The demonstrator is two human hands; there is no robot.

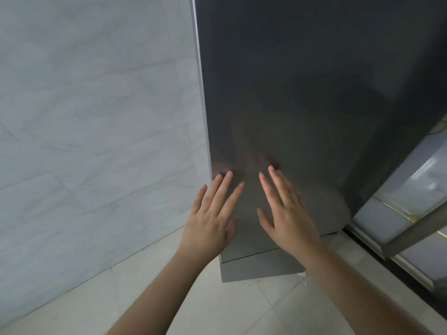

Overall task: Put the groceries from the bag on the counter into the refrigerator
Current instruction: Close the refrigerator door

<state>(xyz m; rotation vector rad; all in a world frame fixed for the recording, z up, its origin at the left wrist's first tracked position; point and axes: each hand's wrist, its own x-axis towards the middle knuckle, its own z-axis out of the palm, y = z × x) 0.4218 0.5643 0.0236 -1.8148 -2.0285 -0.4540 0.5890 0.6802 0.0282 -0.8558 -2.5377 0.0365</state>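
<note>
Refrigerator [302,93] door: left hand [212,221] + right hand [285,213] flat, probably touching, near its left edge.

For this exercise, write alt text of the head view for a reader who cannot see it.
Two bare hands, the left hand and the right hand, reach with straight, spread fingers to the dark grey refrigerator door, fingertips at or on its surface. A pale tiled wall stands left, and a light tiled floor lies below.

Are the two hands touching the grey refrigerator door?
Touching. In the head view, the fingertips of the left hand and right hand meet their own reflections on the refrigerator door, with no gap visible.
</note>
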